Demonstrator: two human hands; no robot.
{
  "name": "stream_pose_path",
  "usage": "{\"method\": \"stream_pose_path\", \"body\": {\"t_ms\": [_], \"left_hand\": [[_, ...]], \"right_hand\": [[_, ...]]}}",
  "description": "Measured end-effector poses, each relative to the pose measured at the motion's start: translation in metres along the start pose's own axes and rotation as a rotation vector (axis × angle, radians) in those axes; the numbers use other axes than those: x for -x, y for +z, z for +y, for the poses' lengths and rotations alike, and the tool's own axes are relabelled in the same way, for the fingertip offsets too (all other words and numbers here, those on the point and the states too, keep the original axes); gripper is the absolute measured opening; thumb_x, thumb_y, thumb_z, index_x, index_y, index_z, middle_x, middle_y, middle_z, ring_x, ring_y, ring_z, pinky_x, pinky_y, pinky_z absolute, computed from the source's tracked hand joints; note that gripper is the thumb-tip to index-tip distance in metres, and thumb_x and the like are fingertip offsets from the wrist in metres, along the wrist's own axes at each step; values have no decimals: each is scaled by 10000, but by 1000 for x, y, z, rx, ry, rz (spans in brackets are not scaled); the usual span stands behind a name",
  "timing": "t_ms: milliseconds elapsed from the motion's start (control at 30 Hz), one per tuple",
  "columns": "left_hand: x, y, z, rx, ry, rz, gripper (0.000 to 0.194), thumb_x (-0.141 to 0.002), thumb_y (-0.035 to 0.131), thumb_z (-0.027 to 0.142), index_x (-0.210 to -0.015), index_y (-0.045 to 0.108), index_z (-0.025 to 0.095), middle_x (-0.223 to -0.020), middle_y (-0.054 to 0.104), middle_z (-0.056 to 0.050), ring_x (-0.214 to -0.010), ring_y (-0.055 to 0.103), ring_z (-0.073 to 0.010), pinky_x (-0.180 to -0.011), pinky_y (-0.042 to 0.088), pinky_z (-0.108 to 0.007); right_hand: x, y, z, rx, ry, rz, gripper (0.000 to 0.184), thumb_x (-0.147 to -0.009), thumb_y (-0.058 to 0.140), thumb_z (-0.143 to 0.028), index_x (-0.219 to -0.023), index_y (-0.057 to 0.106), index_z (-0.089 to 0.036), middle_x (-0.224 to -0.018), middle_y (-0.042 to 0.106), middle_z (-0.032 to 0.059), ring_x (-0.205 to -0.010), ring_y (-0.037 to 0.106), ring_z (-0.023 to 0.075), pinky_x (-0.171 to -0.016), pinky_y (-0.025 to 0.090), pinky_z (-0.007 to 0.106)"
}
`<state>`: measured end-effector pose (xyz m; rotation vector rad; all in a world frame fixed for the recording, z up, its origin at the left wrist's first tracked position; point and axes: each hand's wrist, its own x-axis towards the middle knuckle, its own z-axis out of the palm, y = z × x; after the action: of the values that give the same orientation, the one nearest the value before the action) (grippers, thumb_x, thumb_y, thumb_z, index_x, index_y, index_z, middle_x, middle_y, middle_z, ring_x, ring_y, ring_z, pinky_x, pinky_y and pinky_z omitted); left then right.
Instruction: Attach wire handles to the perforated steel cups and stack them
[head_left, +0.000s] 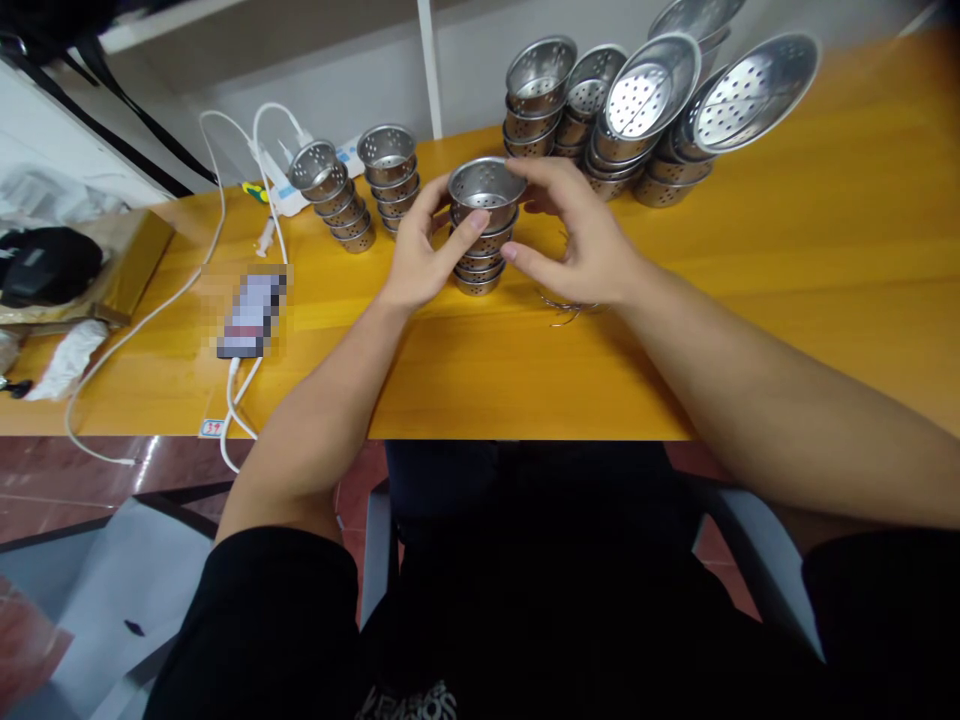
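Observation:
A stack of perforated stainless-steel cups (480, 268) stands upright on the table in front of me. My left hand (429, 245) is closed around its upper left side, the thumb on the front of the top cup (487, 190) and the fingers partly hidden behind. From the right, my right hand (574, 225) curves about the same stack. Its index fingertip meets the top cup's rim, and its thumb rests against a lower cup. Thin loose wires (571, 308) lie on the table under my right hand, partly covered by it.
More perforated cups stand in a leaning stack (341, 205) and a straighter stack (388, 165) at left. Several stacks with tilted wide strainers (649, 95) stand back right. A phone (253, 312) with white cables, a box (135, 260) and a black pouch (52, 262) occupy the left.

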<state>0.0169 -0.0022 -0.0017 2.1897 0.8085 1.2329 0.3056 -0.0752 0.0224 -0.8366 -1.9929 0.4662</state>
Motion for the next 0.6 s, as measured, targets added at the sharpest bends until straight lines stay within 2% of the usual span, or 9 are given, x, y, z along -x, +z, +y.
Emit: {"method": "stream_pose_path", "body": {"t_ms": [200, 433, 600], "left_hand": [[3, -3, 9, 12, 5, -46, 991, -1109, 589, 1125, -1748, 676, 372, -1753, 792, -134, -1724, 778, -397, -1525, 595, -560], [2, -3, 8, -25, -21, -73, 977, -1127, 551, 1127, -1725, 679, 364, -1682, 791, -123, -1702, 781, -399, -1513, 600, -596], [1, -4, 5, -24, -32, -86, 990, -1120, 575, 1130, -1723, 685, 352, -1669, 787, -130, -1695, 780, -393, -1506, 605, -609]], "right_hand": [[-1, -3, -7, 13, 41, -7, 1089, -1012, 895, -1056, -1909, 707, -466, -1927, 705, 104, -1788, 645, 577, -1464, 640, 754], [-4, 0, -10, 8, 73, 5, 1063, -1017, 870, -1063, -1890, 738, -471, -1864, 764, 98, -1734, 689, 580, -1461, 631, 784], [-4, 1, -8, 13, 72, 13, 1011, -1082, 757, -1097, -1861, 743, -454, -1892, 755, 46, -1676, 712, 496, -1501, 611, 748]]}}
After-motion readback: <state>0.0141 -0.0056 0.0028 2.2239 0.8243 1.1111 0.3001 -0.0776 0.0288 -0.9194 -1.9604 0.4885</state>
